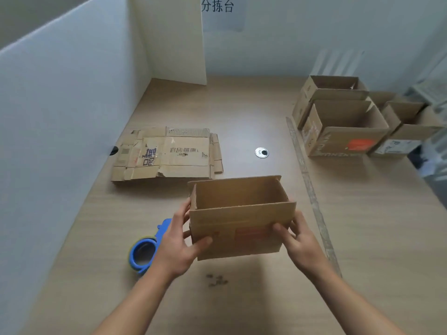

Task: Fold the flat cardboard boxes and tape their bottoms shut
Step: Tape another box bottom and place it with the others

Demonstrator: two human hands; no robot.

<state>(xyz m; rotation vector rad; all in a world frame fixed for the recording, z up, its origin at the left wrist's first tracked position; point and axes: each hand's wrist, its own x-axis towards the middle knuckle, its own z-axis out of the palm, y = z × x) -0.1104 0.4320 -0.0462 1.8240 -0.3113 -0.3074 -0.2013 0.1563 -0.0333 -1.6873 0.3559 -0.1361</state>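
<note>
While upright, box (238,229) btwn left hand (180,246) & right hand (301,240).

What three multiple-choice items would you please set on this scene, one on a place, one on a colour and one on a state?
1. Where is the tape dispenser? A) on the table, left of the held box B) inside the box C) on top of the box
2. What colour is the tape dispenser? A) red B) blue C) green
3. What state is the box in? A) flattened B) taped shut on top C) erected, top open, gripped by the left hand and right hand
Answers: 1 A, it lies on the table beside the left hand; 2 B, its body is plainly blue; 3 C, the inside shows and both thumbs press its front.
</note>
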